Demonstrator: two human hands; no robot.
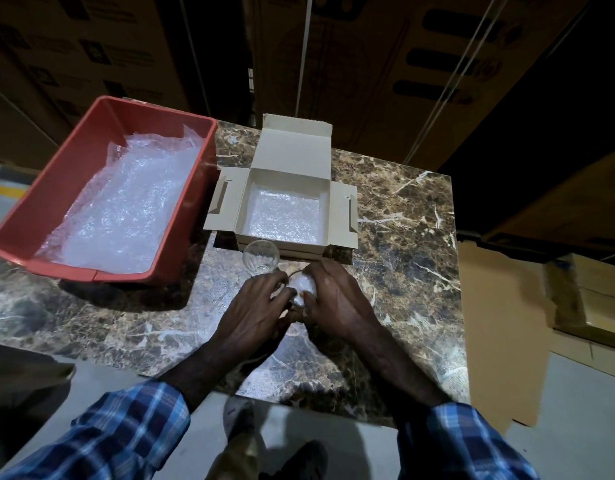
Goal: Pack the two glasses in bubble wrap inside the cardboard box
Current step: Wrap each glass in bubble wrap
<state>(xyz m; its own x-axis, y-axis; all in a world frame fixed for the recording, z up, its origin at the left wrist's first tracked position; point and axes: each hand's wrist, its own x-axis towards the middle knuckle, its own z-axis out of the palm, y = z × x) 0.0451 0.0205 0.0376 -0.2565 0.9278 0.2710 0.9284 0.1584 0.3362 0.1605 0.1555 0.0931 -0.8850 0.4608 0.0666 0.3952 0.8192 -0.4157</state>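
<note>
A small open cardboard box (242, 216) stands in the middle of the marble table, its floor lined with bubble wrap (285, 214). Just in front of the box stands a bare clear glass (260, 258), upright. Nearer to me, my left hand (254, 306) and my right hand (337, 299) both curl round a glass partly rolled in bubble wrap (303, 289). A loose tail of that wrap (295, 358) trails on the table toward me. The wrapped glass is mostly hidden by my fingers.
A red plastic bin (57, 188) holding more bubble wrap sits at the table's left. Large cardboard cartons rise behind the table, and flat cardboard and small boxes (590, 299) lie on the floor to the right. The table's near edge (299, 400) is close to my body.
</note>
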